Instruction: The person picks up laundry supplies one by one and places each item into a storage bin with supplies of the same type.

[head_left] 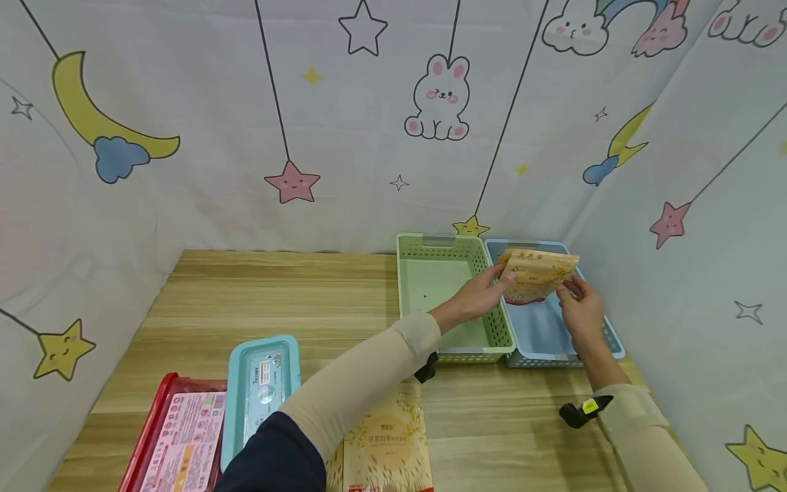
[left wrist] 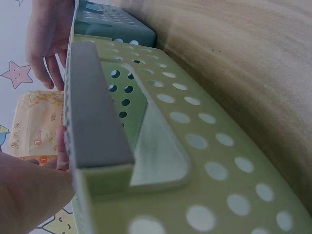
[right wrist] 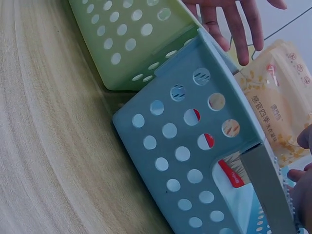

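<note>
A beige packet (head_left: 538,272) with golden leaves and a red lower edge is held tilted at the rim of the blue basket (head_left: 541,345), its lower part inside. My left hand (head_left: 476,295) grips the packet's left edge with thumb and extended fingers. At its right edge, the curled fingertips of my right hand (head_left: 581,311) pinch the corner. In the right wrist view, lettering shows on the packet (right wrist: 275,105), and a red patch is visible through the basket's handle opening. The basket walls partly hide both hands in the wrist views.
A green basket (head_left: 430,283) stands beside the blue one, under my left forearm. On the near table lie similar beige packets (head_left: 390,444), partly behind my sleeve. A teal-lidded box (head_left: 236,403) and a red container with pink packaging (head_left: 184,444) sit at left.
</note>
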Demonstrator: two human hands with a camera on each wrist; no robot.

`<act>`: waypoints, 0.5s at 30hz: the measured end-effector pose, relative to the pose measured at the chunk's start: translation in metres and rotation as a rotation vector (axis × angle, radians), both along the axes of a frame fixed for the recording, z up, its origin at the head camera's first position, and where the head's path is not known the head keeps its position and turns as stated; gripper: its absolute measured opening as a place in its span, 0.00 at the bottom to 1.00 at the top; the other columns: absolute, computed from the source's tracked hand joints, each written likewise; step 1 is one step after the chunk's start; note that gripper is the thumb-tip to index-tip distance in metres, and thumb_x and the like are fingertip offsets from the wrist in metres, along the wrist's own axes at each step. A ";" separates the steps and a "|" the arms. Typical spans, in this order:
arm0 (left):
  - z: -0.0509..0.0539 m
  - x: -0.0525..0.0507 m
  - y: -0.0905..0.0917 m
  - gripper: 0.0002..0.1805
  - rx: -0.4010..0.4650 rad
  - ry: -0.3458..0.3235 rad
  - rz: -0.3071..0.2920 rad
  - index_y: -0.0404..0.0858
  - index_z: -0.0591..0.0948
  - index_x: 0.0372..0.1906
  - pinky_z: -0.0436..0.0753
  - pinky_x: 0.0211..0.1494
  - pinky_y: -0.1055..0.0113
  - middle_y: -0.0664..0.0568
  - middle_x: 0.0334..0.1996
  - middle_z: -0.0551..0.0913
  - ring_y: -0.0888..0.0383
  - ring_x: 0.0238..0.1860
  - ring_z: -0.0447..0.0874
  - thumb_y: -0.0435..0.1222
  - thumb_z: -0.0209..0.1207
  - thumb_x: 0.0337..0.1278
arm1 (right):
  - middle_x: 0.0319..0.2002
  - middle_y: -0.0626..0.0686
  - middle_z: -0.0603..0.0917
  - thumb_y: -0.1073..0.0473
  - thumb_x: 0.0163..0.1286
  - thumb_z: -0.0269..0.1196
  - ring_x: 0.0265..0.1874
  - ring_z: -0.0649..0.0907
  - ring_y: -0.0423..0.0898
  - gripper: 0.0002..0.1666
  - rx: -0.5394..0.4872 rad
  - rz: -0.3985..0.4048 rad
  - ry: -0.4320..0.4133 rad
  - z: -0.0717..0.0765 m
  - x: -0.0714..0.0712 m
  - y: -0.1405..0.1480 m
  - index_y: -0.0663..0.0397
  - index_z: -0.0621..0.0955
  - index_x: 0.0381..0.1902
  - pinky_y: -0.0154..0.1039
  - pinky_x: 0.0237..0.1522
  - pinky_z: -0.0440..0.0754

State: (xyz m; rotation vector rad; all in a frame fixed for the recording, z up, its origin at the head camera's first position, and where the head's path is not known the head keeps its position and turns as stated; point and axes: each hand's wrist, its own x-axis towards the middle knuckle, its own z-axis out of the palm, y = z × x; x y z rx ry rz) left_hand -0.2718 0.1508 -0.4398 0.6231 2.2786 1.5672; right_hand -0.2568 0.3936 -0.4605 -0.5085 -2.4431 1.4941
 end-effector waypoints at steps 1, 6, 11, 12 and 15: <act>0.000 0.000 0.000 0.38 -0.003 0.008 0.004 0.46 0.58 0.86 0.70 0.76 0.46 0.49 0.81 0.64 0.48 0.79 0.65 0.62 0.36 0.84 | 0.76 0.61 0.71 0.55 0.84 0.54 0.70 0.76 0.57 0.37 -0.001 0.000 -0.003 0.001 0.000 0.001 0.59 0.59 0.84 0.30 0.58 0.80; -0.002 -0.001 -0.001 0.40 -0.001 0.016 0.018 0.45 0.59 0.85 0.76 0.72 0.49 0.48 0.79 0.68 0.52 0.66 0.81 0.63 0.36 0.84 | 0.78 0.60 0.69 0.54 0.84 0.53 0.74 0.73 0.58 0.39 -0.019 0.011 -0.006 0.007 0.004 0.004 0.59 0.56 0.85 0.38 0.67 0.78; -0.005 -0.003 -0.003 0.39 0.015 0.003 0.019 0.45 0.58 0.85 0.78 0.69 0.50 0.48 0.79 0.68 0.55 0.55 0.87 0.63 0.37 0.84 | 0.78 0.60 0.69 0.53 0.83 0.54 0.74 0.73 0.59 0.40 -0.011 0.020 -0.007 0.011 0.007 0.007 0.59 0.56 0.85 0.42 0.69 0.77; -0.005 -0.002 -0.003 0.39 0.016 0.005 0.020 0.45 0.58 0.85 0.78 0.69 0.50 0.47 0.78 0.69 0.55 0.55 0.87 0.63 0.37 0.84 | 0.78 0.59 0.69 0.53 0.83 0.54 0.74 0.73 0.59 0.40 -0.001 0.017 -0.007 0.011 0.007 0.007 0.59 0.56 0.85 0.43 0.70 0.77; -0.003 -0.002 -0.004 0.39 0.020 0.004 0.022 0.45 0.59 0.85 0.78 0.69 0.50 0.46 0.77 0.71 0.52 0.56 0.86 0.62 0.36 0.84 | 0.78 0.58 0.70 0.52 0.83 0.55 0.74 0.73 0.58 0.40 0.023 0.007 -0.004 0.014 0.009 0.008 0.57 0.58 0.85 0.45 0.70 0.76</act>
